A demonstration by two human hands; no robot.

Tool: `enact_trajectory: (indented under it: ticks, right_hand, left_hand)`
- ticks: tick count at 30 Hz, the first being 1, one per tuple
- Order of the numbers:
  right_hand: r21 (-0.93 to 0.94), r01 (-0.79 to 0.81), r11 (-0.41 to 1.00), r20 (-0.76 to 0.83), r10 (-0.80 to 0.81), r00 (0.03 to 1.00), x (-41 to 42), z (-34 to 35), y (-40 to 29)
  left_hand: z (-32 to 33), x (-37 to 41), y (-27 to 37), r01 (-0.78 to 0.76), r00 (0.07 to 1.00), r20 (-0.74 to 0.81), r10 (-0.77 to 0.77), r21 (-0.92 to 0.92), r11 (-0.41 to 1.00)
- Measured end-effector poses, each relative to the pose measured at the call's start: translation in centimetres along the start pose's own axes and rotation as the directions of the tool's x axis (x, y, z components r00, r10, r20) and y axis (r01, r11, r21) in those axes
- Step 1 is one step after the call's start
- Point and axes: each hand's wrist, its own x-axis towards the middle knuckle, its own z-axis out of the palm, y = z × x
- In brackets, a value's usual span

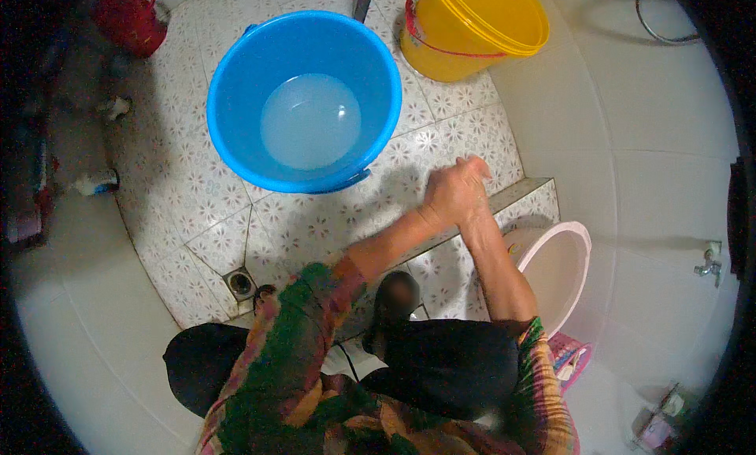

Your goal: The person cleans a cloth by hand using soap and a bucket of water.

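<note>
Both hands meet over the tiled floor, to the right of and below the big blue plastic bucket (224, 142). My left hand (444, 190) lies against my right hand (474, 186); the fingers overlap and blur together, and no object shows between them. How each hand's fingers are closed is hidden. Cloudy, whitish water (310, 124) covers the bottom of the blue bucket. Beyond my hands, a yellow plastic bucket (443, 59) with a red handle stands tilted in the view, near the wall.
A low tiled step (525, 192) crosses the floor below my hands. Beside my right forearm is a pale tub (582, 248), with a pink basket (570, 360) behind it. A floor drain (241, 283) lies at left. The right wall bears a tap (711, 266) and a hose (644, 29).
</note>
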Motion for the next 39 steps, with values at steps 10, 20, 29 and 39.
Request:
enact_trajectory:
  ticks: [10, 20, 29, 39]
  right_hand:
    - [-0.256, 0.302, 0.918, 0.247, -0.240, 0.939, 1.7, -3.6, -2.7]
    - [-0.166, 0.227, 0.960, 0.269, -0.178, 0.946, 4.2, -6.4, 0.2]
    - [-0.034, 0.109, 0.993, 0.414, -0.086, 0.906, 4.0, -6.0, 1.2]
    - [-0.892, 0.450, -0.036, 0.435, -0.334, 0.836, -1.3, -3.2, 0.5]
  left_hand:
    - [-2.0, -1.1, -2.5, 0.478, 0.714, 0.636, -0.291, -0.748, -0.461]
    - [-0.5, -1.2, 0.5, 0.151, 0.983, -0.051, -0.176, -0.321, 0.935]
    - [-0.1, -0.3, 0.1, 0.082, 0.996, 0.035, -0.085, 0.085, 0.993]
    - [0.1, 0.4, -2.1, -0.105, 0.989, -0.115, 0.092, -0.105, 0.989]
